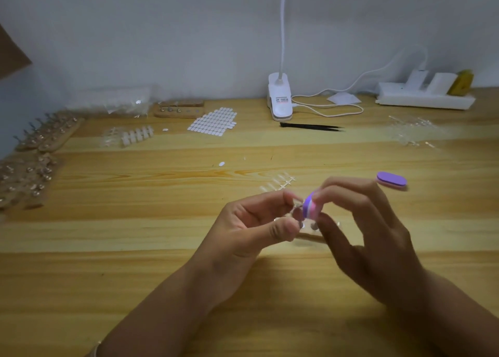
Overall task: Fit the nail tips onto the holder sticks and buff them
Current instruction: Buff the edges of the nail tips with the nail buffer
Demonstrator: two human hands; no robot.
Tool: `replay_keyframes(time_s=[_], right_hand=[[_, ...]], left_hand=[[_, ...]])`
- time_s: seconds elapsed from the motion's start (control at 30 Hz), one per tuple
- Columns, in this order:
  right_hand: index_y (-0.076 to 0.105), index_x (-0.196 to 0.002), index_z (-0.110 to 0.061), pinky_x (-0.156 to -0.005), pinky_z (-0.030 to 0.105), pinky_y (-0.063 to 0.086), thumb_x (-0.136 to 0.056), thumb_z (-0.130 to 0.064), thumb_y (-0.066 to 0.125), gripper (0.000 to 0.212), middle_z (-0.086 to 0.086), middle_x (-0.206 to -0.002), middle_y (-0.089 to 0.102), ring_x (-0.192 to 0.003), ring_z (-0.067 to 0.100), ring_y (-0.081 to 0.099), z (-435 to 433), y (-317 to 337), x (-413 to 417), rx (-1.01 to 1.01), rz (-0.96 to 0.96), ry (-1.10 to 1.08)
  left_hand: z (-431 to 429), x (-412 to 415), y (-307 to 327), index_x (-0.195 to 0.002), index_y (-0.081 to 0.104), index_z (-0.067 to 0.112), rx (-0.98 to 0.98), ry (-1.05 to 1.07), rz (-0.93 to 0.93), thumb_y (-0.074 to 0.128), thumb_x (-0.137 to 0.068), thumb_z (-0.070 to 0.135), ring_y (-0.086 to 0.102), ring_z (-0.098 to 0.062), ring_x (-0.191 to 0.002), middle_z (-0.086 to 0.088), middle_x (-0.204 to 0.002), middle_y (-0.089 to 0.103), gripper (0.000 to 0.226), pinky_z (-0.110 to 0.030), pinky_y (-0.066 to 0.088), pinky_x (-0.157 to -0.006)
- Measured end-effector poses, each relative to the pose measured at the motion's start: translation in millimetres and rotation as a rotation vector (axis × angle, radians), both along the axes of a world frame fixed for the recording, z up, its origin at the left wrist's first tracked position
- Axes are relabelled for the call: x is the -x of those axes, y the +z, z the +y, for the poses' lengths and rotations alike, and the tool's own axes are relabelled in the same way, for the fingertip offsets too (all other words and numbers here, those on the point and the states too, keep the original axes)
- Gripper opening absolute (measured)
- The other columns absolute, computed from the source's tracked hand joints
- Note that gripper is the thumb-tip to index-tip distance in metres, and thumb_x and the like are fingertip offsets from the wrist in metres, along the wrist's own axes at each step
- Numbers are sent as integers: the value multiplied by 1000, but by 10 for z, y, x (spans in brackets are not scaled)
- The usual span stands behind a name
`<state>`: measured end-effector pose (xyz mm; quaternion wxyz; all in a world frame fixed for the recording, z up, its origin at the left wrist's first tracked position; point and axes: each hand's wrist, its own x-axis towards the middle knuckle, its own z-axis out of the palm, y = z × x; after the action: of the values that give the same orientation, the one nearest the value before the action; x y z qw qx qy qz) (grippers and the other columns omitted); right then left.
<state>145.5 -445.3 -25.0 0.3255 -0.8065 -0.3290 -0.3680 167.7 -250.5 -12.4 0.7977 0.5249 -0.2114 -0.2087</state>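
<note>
Across the full width of the view runs a wooden table (135, 248), set against a pale wall. Along its left edge lie several wooden racks (46, 137) carrying rows of holder sticks. At the far right, by the wall, sits a white power strip (424, 98); a white clip lamp (280, 97) stands at far centre, its cable looped beside it. Left of the lamp lies a sheet of white oval adhesive tabs (213, 123).

Both hands are raised above the near centre of the table. The left hand (248, 227) is curled, thumb and forefinger pinching a holder stick (297, 216). The right hand (372, 221) pinches a purple-and-pink buffer block (310, 206) between thumb and forefinger; the remaining fingers are loosely spread.

Black tweezers (310, 126) lie in front of the lamp. A second purple buffer (391, 179) rests on the table beyond the right hand. A strip of clear nail tips (280, 182) lies just beyond the hands. The held block touches the tip end of the stick; the nail tip itself is too blurred to make out.
</note>
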Motion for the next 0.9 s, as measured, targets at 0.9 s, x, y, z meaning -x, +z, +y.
replay_keyframes(time_s=[0.9], right_hand=[[61,-115,-13,-90,33,49,-88,7,68,35,8,-110,64,-106,20,60,7,-25,13,-2,-30,-64]], left_hand=[[-41,69,-46,-86,77,14,-162,303,-103,71,-80,14,70,-18,-72,-7,-81,75,8,-22,51,-63]])
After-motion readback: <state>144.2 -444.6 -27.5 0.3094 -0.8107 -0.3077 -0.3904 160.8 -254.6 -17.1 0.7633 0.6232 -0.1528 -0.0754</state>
